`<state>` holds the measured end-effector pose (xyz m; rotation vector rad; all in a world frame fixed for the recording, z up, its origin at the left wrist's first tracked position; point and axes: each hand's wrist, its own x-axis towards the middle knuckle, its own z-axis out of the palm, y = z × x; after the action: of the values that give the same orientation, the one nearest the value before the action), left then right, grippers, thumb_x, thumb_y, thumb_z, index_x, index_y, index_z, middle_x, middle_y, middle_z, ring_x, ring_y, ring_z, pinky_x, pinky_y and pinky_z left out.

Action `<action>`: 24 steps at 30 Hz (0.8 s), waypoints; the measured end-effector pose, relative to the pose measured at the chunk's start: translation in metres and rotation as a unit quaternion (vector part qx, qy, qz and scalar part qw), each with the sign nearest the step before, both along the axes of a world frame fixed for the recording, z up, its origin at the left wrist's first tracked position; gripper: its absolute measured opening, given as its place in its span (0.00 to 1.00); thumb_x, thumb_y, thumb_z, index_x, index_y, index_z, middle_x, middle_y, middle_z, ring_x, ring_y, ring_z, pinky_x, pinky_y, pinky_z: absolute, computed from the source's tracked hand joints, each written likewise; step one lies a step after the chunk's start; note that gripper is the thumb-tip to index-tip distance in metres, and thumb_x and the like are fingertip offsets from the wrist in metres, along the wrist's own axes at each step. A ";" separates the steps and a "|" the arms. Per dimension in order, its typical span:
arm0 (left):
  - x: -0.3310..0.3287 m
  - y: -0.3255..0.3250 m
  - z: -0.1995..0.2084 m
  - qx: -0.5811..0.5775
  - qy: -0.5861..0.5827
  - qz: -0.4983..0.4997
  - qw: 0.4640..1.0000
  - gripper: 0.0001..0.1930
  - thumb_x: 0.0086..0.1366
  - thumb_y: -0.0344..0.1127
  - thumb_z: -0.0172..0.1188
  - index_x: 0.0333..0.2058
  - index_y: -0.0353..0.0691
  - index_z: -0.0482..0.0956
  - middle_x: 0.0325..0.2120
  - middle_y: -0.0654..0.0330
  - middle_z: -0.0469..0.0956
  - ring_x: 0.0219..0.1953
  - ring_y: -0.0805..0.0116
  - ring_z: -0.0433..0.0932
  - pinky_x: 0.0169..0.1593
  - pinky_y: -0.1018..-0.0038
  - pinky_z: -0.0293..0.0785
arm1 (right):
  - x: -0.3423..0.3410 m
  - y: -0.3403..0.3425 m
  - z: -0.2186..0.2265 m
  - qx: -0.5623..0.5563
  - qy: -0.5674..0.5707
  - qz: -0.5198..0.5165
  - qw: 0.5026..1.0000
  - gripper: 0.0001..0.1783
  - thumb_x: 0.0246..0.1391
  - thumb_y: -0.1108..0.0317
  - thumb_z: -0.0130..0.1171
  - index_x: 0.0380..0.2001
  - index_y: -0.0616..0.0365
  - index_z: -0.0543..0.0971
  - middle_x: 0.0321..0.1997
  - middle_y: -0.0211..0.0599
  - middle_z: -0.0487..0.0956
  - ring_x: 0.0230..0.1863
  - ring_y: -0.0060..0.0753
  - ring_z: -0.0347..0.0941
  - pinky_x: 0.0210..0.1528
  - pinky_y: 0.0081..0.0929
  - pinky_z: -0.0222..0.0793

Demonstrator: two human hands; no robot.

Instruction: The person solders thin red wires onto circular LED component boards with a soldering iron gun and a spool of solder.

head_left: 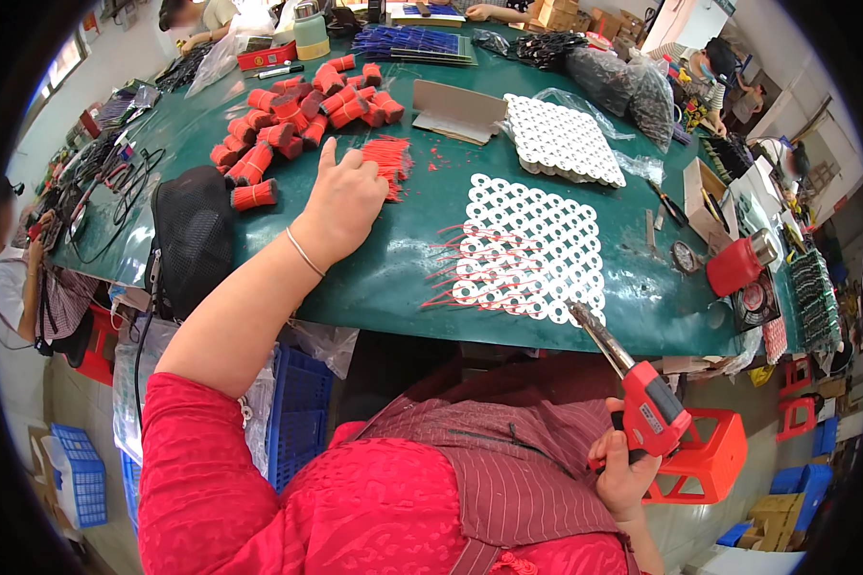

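Note:
My right hand point(625, 471) grips the red and black handle of a soldering gun point(654, 407). Its metal tip points up and left, by the near right corner of a white panel point(575, 251) of joined round discs. Thin red wires point(484, 273) lie across the left part of that panel, their ends sticking out past its edge. At the upper left of the panel, my left hand point(340, 206) is over a loose pile of short red wires point(385, 165). Its index finger is stretched out, the others bent; the thumb is hidden.
Red wire bundles point(302, 110) are heaped behind my left hand. A black mesh bag point(194, 240) lies left of my forearm. More white panels point(563, 142) are stacked behind. Along the right stand a red bottle point(738, 266) and a cardboard box point(708, 198). Other people work around the table.

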<state>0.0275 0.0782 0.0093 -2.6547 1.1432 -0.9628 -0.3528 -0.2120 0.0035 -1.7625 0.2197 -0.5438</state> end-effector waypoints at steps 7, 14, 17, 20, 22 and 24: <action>0.000 0.004 -0.007 -0.069 -0.005 -0.001 0.998 0.04 0.57 0.30 0.57 0.30 0.44 0.80 0.33 0.60 0.76 0.47 0.57 0.74 0.64 0.40 0.61 | -0.002 -0.001 0.000 -0.013 -0.010 0.009 1.000 0.20 0.68 0.74 0.46 0.60 0.68 0.64 0.59 0.49 0.74 0.24 0.17 0.67 0.25 0.21 0.73; -0.006 0.007 -0.008 -0.084 -0.017 0.003 0.996 0.07 0.57 0.27 0.56 0.34 0.44 0.79 0.32 0.63 0.77 0.45 0.62 0.75 0.63 0.46 0.62 | 0.002 -0.001 0.001 -0.017 0.001 0.012 1.000 0.19 0.68 0.74 0.45 0.61 0.68 0.64 0.59 0.49 0.74 0.24 0.17 0.68 0.25 0.22 0.73; -0.010 0.001 -0.001 -0.088 -0.029 -0.022 0.995 0.08 0.57 0.26 0.55 0.34 0.43 0.80 0.31 0.63 0.78 0.43 0.62 0.76 0.63 0.51 0.64 | -0.001 -0.001 0.001 -0.017 -0.009 0.010 1.000 0.19 0.68 0.75 0.45 0.60 0.67 0.64 0.59 0.49 0.74 0.25 0.17 0.68 0.26 0.22 0.73; -0.009 0.003 -0.003 -0.075 -0.022 -0.050 0.996 0.09 0.57 0.28 0.57 0.36 0.42 0.82 0.29 0.62 0.78 0.41 0.62 0.77 0.60 0.58 0.68 | 0.002 -0.003 -0.001 -0.022 -0.005 0.016 1.000 0.19 0.68 0.75 0.45 0.60 0.67 0.64 0.59 0.49 0.74 0.25 0.17 0.68 0.26 0.22 0.73; -0.011 0.001 0.000 -0.049 0.003 -0.073 0.996 0.10 0.57 0.29 0.58 0.38 0.40 0.84 0.29 0.62 0.78 0.40 0.62 0.77 0.55 0.65 0.71 | 0.006 0.004 0.002 0.013 -0.009 -0.008 1.000 0.18 0.66 0.76 0.48 0.58 0.69 0.66 0.57 0.51 0.75 0.25 0.18 0.70 0.27 0.22 0.74; -0.015 0.001 0.002 -0.039 -0.007 -0.077 0.996 0.11 0.57 0.29 0.58 0.38 0.39 0.84 0.29 0.61 0.78 0.40 0.62 0.77 0.53 0.66 0.72 | 0.008 0.005 0.003 0.047 -0.015 -0.032 0.998 0.17 0.64 0.77 0.51 0.55 0.72 0.68 0.55 0.53 0.77 0.25 0.19 0.72 0.27 0.22 0.75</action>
<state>0.0128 0.0794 0.0110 -2.6456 1.3517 -1.0713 -0.3443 -0.2072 0.0070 -1.6604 0.2772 -0.5954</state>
